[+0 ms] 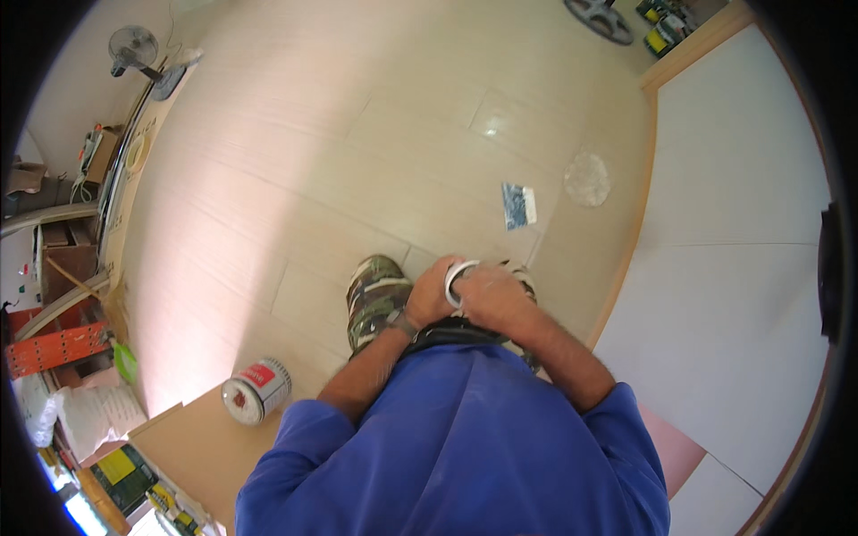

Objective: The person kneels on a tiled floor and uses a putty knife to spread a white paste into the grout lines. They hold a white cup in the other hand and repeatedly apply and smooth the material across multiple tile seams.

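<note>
Both of my hands are together in front of my lap, over camouflage trousers. Between them is a white ring with a dark middle that looks like a roll of tape [450,284]. My left hand [430,293], with a watch at its wrist, closes around the left side of the roll. From the right, my right hand [493,297] is closed against it, its fingertips partly hidden behind the knuckles. On the floor ahead lies a blue and white packet [517,206], with a piece of clear crumpled plastic [587,180] beyond it to the right.
A paint can [256,391] stands at my left by a brown board [201,447]. Large white panels [715,241] with wooden edges line the right. A fan [136,55] is at the far left, above a cluttered side with an orange perforated piece [58,347] and a broom [116,313].
</note>
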A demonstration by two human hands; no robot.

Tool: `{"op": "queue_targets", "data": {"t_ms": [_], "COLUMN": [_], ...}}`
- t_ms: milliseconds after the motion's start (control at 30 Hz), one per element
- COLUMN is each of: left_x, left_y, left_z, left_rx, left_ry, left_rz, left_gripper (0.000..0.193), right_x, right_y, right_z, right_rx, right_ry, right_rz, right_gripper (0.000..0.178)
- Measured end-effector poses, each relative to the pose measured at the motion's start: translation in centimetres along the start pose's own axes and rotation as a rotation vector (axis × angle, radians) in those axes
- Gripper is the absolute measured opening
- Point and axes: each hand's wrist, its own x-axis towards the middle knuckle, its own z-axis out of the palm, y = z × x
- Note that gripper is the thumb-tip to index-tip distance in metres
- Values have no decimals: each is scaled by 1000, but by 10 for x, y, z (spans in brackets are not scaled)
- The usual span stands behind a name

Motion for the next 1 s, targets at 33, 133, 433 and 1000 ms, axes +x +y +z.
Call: {"op": "queue_targets", "data": {"t_ms": [33,133,433,1000], "left_x": [-5,-21,-56,4], "left_y": [-1,-3,-40,-15], "left_z": [-1,-11,-13,8], "left_rx": [-19,-38,-24,-13], "left_ry": [-7,-33,7,-202], "left_rz": [-20,-58,10,-115], "left_gripper": [61,61,57,62], "right_x": [3,11,36,-3], "right_y": [-3,-16,-49,6], "right_z": [4,11,42,36], "right_rx": [-18,-30,-150,11], "right_ry": [-24,-81,-254,66], "right_rz": [-16,-87,-113,123], "right_gripper": [9,7,6,7]}}
